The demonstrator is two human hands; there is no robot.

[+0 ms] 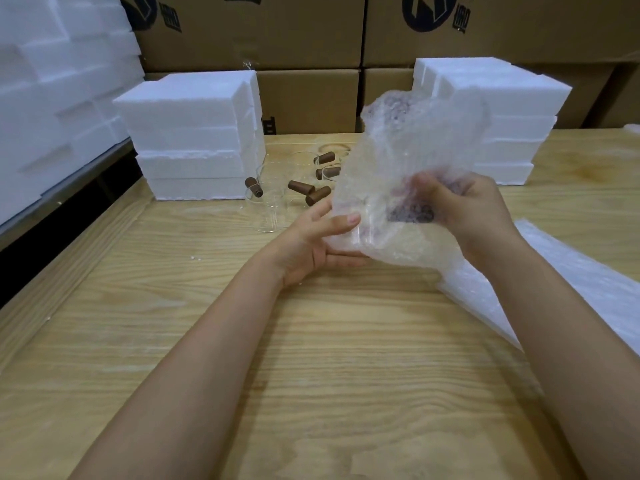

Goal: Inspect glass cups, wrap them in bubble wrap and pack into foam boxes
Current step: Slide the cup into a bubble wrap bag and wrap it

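Fingers (341,221) pinch bubble wrap (408,143) (cup (410,214) inside).

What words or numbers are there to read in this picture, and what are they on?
Left cardboard box: dark logo with small characters beside it, cut off and too blurred to read.
Right cardboard box: the same kind of print, also unreadable.
Foam boxes, bubble wrap, table: no writing shows.

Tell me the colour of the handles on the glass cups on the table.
Dark brown handles, best seen in the head view.
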